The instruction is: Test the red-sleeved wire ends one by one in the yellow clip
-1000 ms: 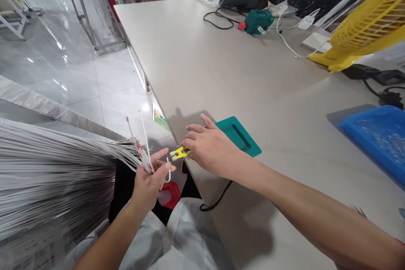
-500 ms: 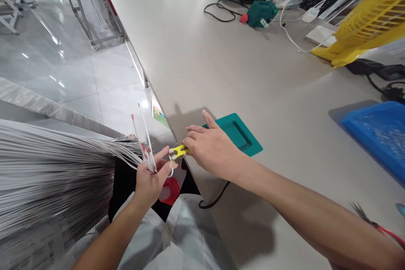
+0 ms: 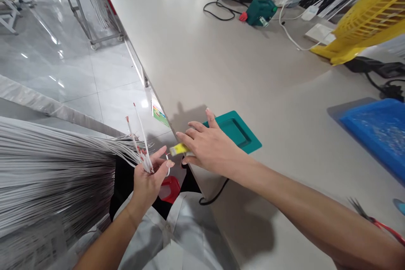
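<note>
The pale desk (image 3: 221, 63) fills most of the view, with a mass of long white wires (image 3: 57, 164) on the left side, beside the person's lap. On the desk lie a blue tray (image 3: 357, 119) to the right and a smaller green tray (image 3: 254, 145), partly behind the right hand (image 3: 211, 147).

The right hand reaches palm down over the desk's near edge. Its fingers have spread wider than half a second ago, thumb and forefinger now apart on either side of a yellow tool (image 3: 179, 149). The hand appears to hold the tool loosely, though the rest of the grip is hidden. The tool has also turned, so its forked front no longer shows, and it is blurred.

The left hand (image 3: 147, 183) keeps a small cluster of wire ends (image 3: 146, 163) in its fingers, some tipped red. Between its thumb and forefinger a short bent wire (image 3: 168, 172) is pinched, just off the desk's edge. That wire's thin red tip (image 3: 167, 154) points at the tool's front, very near; contact cannot be made out, so whether the tool has hold of it remains uncertain
</note>
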A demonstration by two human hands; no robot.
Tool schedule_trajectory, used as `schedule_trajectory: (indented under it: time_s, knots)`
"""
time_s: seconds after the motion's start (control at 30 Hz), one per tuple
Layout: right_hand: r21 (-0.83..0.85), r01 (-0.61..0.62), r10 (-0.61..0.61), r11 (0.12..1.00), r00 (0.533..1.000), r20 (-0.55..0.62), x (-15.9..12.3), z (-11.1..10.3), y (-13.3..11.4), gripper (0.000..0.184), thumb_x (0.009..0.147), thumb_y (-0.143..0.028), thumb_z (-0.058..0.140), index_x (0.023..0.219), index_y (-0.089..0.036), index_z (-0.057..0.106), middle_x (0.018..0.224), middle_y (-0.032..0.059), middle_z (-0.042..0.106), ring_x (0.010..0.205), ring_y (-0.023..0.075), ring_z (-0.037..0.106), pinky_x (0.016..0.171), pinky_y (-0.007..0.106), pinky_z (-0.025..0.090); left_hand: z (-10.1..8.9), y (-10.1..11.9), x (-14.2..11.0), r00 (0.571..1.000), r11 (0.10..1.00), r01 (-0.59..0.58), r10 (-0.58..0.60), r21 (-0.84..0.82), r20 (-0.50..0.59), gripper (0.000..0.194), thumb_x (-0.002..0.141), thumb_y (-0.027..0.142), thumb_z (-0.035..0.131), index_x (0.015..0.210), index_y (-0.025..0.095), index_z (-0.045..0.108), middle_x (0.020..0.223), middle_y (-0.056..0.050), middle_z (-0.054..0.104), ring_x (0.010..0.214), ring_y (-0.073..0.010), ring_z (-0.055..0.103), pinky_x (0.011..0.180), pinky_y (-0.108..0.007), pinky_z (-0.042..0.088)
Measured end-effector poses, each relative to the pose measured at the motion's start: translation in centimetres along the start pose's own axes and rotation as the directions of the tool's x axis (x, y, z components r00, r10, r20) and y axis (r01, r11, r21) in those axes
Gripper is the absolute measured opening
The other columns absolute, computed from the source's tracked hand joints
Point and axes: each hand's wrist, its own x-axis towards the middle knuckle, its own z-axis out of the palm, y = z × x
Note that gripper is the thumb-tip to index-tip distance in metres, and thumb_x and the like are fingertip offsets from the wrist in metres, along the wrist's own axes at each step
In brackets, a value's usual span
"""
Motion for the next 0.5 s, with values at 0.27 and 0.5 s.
schedule_trajectory:
  time_s: [0.27,0.5]
  knots:
    - [0.233,0.092,0.005,0.968,0.922,-0.387,-1.4,-0.4,-2.3,0.031,0.085,-0.033,0.053,0.106,-0.011,0.06,0.095,0.0109,0.065,0.093,0.0217,0.058,0.088,0.039,0.046,-1.7,-0.5,-0.5,0.999,0.97,0.022,-0.01,-0.243,0.051,0.019,0.071,0.025,0.069,0.084,0.016,0.059,0.061,0.003,0.063,0.039,-0.0016,0.033,0.037,-0.015,0.024]
    - [0.924,0.068,0.387,0.376,0.895,-0.223,-1.3,2.7,-6.6,0.016,0.084,-0.021,0.055,0.095,-0.019,0.067,0.08,0.0047,0.064,0.073,0.013,0.061,0.066,0.026,0.052,-2.8,-0.1,-1.5,0.967,0.939,0.102,-0.016,-0.327,0.255,0.014,0.072,0.022,0.068,0.081,0.014,0.06,0.061,0.0,0.064,0.039,-0.0012,0.033,0.036,-0.014,0.02]
